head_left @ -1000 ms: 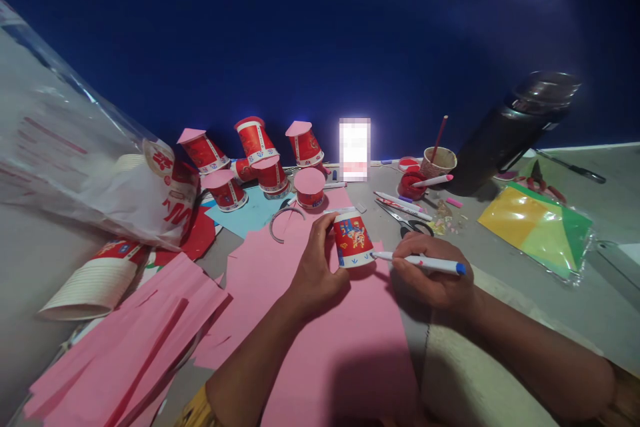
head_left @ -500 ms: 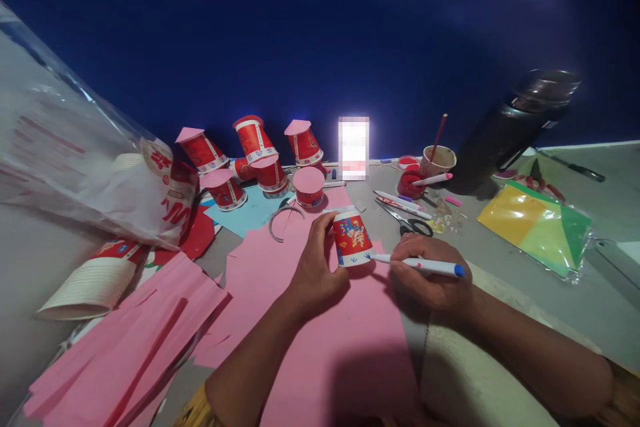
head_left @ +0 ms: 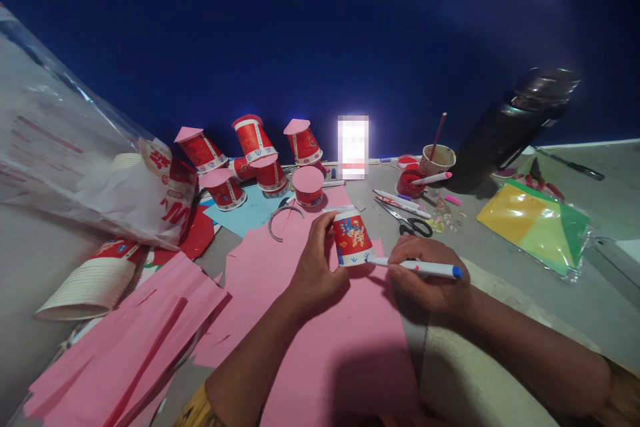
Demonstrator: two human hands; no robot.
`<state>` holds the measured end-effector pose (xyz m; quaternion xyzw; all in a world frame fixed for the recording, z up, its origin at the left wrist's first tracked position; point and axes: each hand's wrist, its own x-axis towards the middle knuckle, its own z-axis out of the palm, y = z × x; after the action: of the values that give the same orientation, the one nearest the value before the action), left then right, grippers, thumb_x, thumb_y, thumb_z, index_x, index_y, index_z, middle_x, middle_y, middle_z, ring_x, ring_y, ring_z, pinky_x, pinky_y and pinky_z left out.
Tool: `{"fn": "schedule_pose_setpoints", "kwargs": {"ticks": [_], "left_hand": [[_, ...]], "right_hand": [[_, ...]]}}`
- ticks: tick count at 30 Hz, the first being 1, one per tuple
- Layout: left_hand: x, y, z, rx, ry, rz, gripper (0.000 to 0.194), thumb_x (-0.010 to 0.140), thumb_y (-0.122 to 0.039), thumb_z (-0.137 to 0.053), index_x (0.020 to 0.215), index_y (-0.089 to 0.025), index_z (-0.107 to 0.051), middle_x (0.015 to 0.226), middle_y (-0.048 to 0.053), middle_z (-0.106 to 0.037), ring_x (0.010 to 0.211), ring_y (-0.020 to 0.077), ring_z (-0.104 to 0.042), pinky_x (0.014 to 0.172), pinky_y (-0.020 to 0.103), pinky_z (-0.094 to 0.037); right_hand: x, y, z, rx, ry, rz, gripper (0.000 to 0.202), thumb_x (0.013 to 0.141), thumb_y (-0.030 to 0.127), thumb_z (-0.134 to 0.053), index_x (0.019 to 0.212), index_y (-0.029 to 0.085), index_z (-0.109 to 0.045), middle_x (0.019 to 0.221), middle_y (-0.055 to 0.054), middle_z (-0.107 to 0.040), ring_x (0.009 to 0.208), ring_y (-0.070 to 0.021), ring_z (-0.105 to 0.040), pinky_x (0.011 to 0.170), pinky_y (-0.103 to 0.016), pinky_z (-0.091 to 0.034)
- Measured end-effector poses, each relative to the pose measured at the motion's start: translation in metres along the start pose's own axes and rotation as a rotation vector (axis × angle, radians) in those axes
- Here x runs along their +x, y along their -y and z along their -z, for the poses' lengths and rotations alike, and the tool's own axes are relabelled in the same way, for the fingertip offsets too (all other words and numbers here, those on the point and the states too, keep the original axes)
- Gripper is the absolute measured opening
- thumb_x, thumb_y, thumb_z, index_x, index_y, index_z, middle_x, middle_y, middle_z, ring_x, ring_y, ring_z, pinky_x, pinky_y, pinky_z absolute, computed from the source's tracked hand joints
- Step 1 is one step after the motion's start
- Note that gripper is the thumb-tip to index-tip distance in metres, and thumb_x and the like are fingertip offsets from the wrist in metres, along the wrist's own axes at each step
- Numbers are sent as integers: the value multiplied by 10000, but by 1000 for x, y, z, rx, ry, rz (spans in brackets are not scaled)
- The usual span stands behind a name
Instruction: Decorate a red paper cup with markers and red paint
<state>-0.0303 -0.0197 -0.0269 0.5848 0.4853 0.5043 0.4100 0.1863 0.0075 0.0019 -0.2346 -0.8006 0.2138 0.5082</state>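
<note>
My left hand (head_left: 320, 253) is closed around the left side of a red paper cup (head_left: 354, 238), which is turned upside down and slightly tilted over the pink paper (head_left: 345, 327). Small blue marks show on the cup's white rim band. Between the fingers of my right hand (head_left: 425, 273) is a white marker (head_left: 425, 268) with a blue end. Its tip meets the lower right of the rim band. Just beyond that hand lie black-handled scissors (head_left: 417, 227), and a grey ring-shaped strip (head_left: 273, 223) rests left of the cup.
Several decorated red cups with pink tops, one a pink-topped cup (head_left: 309, 187), stand at the back. A plastic bag of cups (head_left: 100, 167) is at left, by stacked pink strips (head_left: 125, 340). A black flask (head_left: 515, 127) and a coloured packet (head_left: 535, 223) stand and lie at right.
The marker and my right hand have shifted very slightly left and down along the rim band. A blue mark near the tip looks fuller. The cup stays in place.
</note>
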Motion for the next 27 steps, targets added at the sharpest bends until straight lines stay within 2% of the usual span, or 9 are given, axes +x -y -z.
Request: {"fn": "schedule_pose_setpoints", "kwargs": {"ticks": [4,9,15,21,25,27], "left_hand": [[0,-3,0,-31,5,-3,860,683,30,-646,1469,-274,-476,1503,104,-546,1394,299,-571,1213,508,-475],[-1,-3,0,-13,4,2,894,662,39,-632,1483,-274,-465,1525,103,-530,1409,301,-560,1228,508,-460],[-1,-1,0,-39,12,7,905,657,61,-615,1482,-280,-465,1508,102,-559,1381,301,-591,1204,510,-485],[-1,1,-1,-10,4,3,878,681,41,-663,1478,-273,-472,1524,108,-550,1396,303,-580,1217,508,-473],[-1,-1,-1,-30,3,23,868,684,22,-665,1477,-273,-473,1535,113,-548,1407,303,-578,1221,507,-471],[0,-3,-1,-72,7,37,867,665,9,-654,1467,-271,-479,1543,111,-545,1431,307,-562,1233,507,-462]], "right_hand": [[-1,-1,1,-18,-26,-34,117,908,116,-676,867,225,-688,692,-16,-732,596,-182,-686,584,-311,-537],[1,-2,3,-16,18,-47,124,905,125,-660,837,227,-677,674,-10,-723,577,-172,-670,559,-299,-519],[1,-2,3,-21,-44,-52,130,896,118,-668,830,230,-671,655,5,-706,570,-163,-653,566,-293,-518],[0,-4,3,1,17,-55,127,914,135,-648,819,217,-666,645,-10,-698,546,-161,-632,537,-300,-498],[-1,-5,5,5,-42,-112,120,893,149,-671,797,221,-671,639,-5,-692,543,-160,-625,538,-294,-497],[-1,-6,6,19,-85,-189,111,888,165,-684,791,219,-681,651,-8,-699,541,-158,-624,530,-287,-494]]}}
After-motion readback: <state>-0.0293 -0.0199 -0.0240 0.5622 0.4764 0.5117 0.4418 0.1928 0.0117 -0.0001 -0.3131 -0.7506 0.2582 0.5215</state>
